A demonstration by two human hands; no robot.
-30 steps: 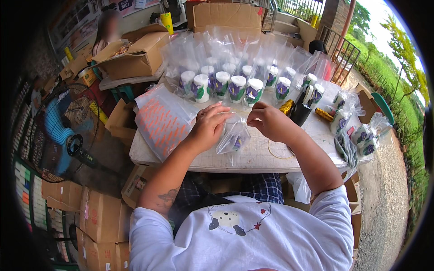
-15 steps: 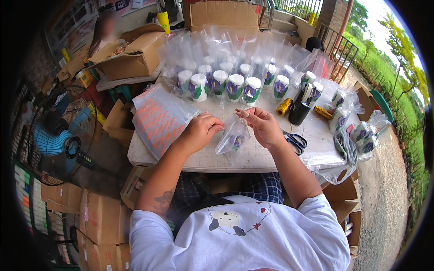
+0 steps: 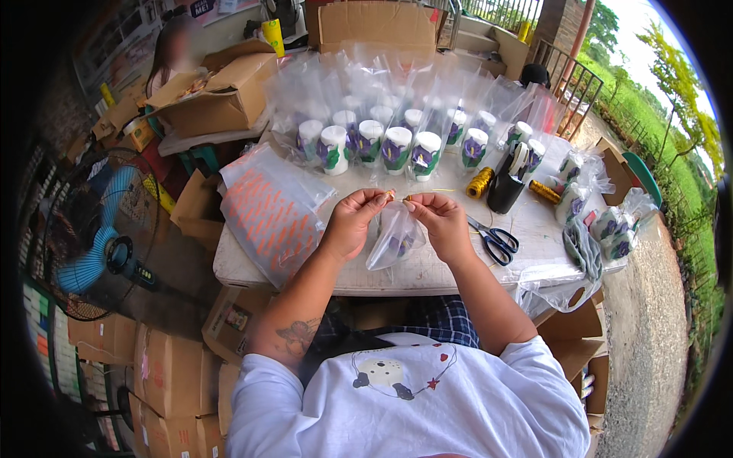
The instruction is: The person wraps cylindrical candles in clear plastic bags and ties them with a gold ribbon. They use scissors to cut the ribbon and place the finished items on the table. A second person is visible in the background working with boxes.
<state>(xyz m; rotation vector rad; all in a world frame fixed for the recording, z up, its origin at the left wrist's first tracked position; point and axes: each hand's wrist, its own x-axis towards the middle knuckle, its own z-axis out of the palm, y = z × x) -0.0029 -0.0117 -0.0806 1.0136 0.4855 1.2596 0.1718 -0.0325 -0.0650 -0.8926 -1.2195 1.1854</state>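
A clear plastic bag point(image 3: 396, 237) with a purple-flowered item inside hangs just above the near side of the table. Both hands pinch at its gathered neck. My left hand point(image 3: 353, 219) is closed, thumb against forefinger. My right hand point(image 3: 441, 219) pinches close beside it, with gold string point(image 3: 435, 190) trailing from the fingertips. Exactly how the string runs round the neck is too small to tell. Beyond the hands stand several white cylinders point(image 3: 397, 149) with purple flowers and green leaves, each in an upright clear bag.
Flat printed plastic point(image 3: 275, 217) lies left of my hands. On the right are scissors point(image 3: 500, 246), gold string spools point(image 3: 480, 183), a black holder point(image 3: 505, 187) and wrapped flowered items point(image 3: 615, 229). A fan point(image 3: 103, 244) and cartons point(image 3: 172, 366) stand left. Another person point(image 3: 172, 57) is at far left.
My left hand has moved right and up to the bag's neck, meeting my right hand there. My right hand has shifted slightly nearer and keeps its pinch.
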